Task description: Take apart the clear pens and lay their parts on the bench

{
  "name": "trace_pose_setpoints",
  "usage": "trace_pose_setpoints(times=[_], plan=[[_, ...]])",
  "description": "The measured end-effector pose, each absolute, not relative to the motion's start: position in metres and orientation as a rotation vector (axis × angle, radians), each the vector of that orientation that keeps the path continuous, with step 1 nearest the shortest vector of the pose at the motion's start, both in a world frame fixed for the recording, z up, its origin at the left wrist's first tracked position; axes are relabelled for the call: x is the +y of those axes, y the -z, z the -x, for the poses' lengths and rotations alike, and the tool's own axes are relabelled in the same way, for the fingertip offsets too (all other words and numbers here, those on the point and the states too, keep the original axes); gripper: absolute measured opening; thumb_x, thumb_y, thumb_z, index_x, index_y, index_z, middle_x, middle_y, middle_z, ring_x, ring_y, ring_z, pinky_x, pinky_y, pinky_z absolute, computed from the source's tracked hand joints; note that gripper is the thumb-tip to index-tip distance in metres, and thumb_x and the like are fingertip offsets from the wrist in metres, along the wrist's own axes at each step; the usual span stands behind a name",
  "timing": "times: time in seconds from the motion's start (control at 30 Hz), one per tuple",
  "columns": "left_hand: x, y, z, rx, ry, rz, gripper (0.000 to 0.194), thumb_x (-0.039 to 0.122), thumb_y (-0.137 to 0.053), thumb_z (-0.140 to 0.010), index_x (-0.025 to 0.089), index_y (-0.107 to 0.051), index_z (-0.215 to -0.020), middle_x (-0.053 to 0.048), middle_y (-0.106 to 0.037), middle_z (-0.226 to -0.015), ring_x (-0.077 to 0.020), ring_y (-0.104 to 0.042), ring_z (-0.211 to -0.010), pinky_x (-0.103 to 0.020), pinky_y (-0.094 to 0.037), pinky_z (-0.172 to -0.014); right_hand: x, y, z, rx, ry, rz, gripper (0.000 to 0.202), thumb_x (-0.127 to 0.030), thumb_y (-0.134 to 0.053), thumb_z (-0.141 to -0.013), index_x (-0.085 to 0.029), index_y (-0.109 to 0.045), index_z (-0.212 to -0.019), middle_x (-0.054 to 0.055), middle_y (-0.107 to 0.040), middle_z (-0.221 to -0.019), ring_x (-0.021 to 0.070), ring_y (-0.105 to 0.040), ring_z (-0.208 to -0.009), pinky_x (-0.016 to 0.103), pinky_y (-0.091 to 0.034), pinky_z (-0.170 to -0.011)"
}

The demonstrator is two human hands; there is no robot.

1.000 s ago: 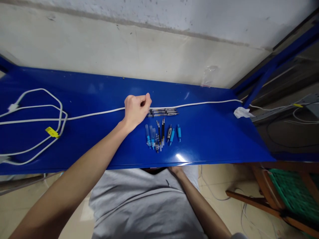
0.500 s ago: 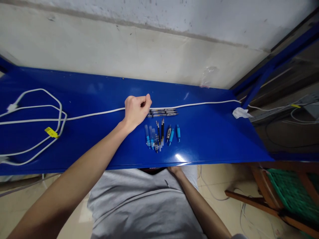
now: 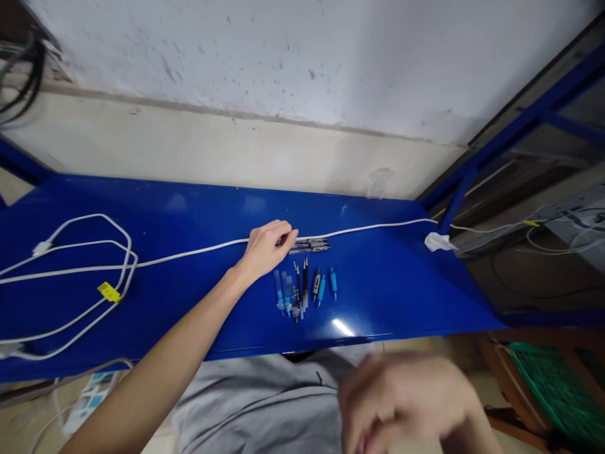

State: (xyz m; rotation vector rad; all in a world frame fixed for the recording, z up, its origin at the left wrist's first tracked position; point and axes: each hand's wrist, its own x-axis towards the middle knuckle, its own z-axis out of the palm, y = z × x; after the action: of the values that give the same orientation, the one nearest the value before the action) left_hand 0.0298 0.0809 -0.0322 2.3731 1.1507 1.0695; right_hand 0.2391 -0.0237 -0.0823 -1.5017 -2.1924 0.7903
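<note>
My left hand (image 3: 270, 248) rests on the blue table with its fingers curled over the left ends of several assembled pens (image 3: 312, 244). A dark pen end shows in the gap between thumb and fingers; how many pens are gripped is hidden. Below lie loose pen parts: clear barrels (image 3: 283, 293) with blue ends, dark refills (image 3: 305, 284), a grey-and-black grip piece (image 3: 316, 285) and blue grip pieces (image 3: 333, 282). My right hand (image 3: 406, 400) is in front of the table's near edge, smeared by motion, so its fingers cannot be read.
A white cable (image 3: 373, 227) runs along the blue table (image 3: 401, 284) behind the pens and loops at the left, where a yellow tag (image 3: 109, 291) hangs on it. Crumpled white tissue (image 3: 438, 241) lies at the right end. A wall (image 3: 212, 148) stands behind; a chair (image 3: 543, 391) is at lower right.
The right hand has risen from beside the lap into the foreground. The left hand has turned and its fingers have come down onto the pens' left ends. My view has tilted up slightly.
</note>
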Motion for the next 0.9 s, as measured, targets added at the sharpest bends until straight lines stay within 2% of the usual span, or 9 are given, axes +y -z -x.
trace_pose_setpoints(times=[0.1, 0.23, 0.4, 0.57, 0.67, 0.77, 0.9], plan=[[0.082, 0.03, -0.029, 1.035, -0.973, -2.458, 0.025, 0.028, -0.048, -0.102, 0.019, -0.057, -0.08, -0.003, -0.062, -0.09, -0.018, -0.054, -0.087, -0.032, -0.039, -0.079, 0.001, 0.058, -0.246, -2.291, -0.682, 1.379, 0.025, -0.047, -0.07, -0.093, -0.022, -0.072, -0.098, 0.008, -0.065, -0.098, 0.0252, -0.056, -0.096, 0.038, -0.05, -0.086], [0.082, 0.028, -0.028, 1.039, -0.847, -2.527, 0.019, 0.023, -0.053, -0.097, 0.019, -0.06, -0.079, -0.005, -0.063, -0.105, -0.0204, -0.055, -0.096, -0.036, -0.039, -0.084, 0.043, 0.026, -0.261, -2.4, -0.548, 1.197, 0.026, -0.046, -0.076, -0.09, -0.021, -0.072, -0.096, 0.007, -0.064, -0.098, 0.0245, -0.055, -0.096, 0.037, -0.049, -0.086], [0.083, 0.029, -0.027, 1.024, -0.83, -2.571, 0.018, 0.021, -0.055, -0.096, 0.02, -0.061, -0.079, -0.005, -0.063, -0.105, -0.0206, -0.055, -0.094, -0.038, -0.039, -0.082, 0.073, 0.016, -0.277, -2.448, -0.483, 1.031, 0.016, -0.034, -0.072, -0.094, -0.019, -0.072, -0.099, 0.007, -0.063, -0.099, 0.0225, -0.055, -0.096, 0.036, -0.046, -0.087], [0.083, 0.026, -0.027, 1.08, -0.865, -2.543, 0.023, 0.026, -0.049, -0.102, 0.02, -0.061, -0.082, -0.005, -0.066, -0.099, -0.0208, -0.055, -0.093, -0.037, -0.04, -0.082, 0.073, 0.023, -0.281, -2.454, -0.45, 1.039, 0.006, -0.023, -0.07, -0.096, -0.018, -0.074, -0.097, 0.008, -0.062, -0.098, 0.0219, -0.054, -0.094, 0.035, -0.045, -0.084], [0.082, 0.025, -0.026, 1.071, -0.879, -2.545, 0.023, 0.032, -0.046, -0.105, 0.021, -0.063, -0.096, -0.004, -0.068, -0.098, -0.0209, -0.057, -0.094, -0.037, -0.04, -0.084, 0.071, 0.023, -0.279, -2.398, -0.423, 1.012, 0.007, -0.025, -0.069, -0.096, -0.019, -0.073, -0.097, 0.007, -0.061, -0.098, 0.0216, -0.054, -0.094, 0.035, -0.045, -0.086], [0.082, 0.025, -0.025, 1.023, -0.855, -2.681, 0.023, 0.039, -0.051, -0.105, 0.02, -0.064, -0.108, -0.006, -0.07, -0.104, -0.0231, -0.059, -0.1, -0.037, -0.04, -0.086, 0.07, 0.022, -0.277, -2.24, -0.434, 1.007, 0.01, -0.029, -0.068, -0.097, -0.019, -0.07, -0.097, 0.006, -0.062, -0.1, 0.0208, -0.057, -0.095, 0.034, -0.046, -0.087], [0.086, 0.027, -0.023, 1.026, -0.886, -2.878, 0.027, 0.035, -0.046, -0.108, 0.019, -0.066, -0.11, -0.009, -0.071, -0.1, -0.0245, -0.059, -0.095, -0.038, -0.039, -0.082, 0.066, 0.023, -0.27, -2.03, -0.578, 1.098, 0.017, -0.034, -0.056, -0.104, -0.019, -0.065, -0.105, 0.003, -0.067, -0.091, 0.0165, -0.061, -0.081, 0.028, -0.045, -0.077]])
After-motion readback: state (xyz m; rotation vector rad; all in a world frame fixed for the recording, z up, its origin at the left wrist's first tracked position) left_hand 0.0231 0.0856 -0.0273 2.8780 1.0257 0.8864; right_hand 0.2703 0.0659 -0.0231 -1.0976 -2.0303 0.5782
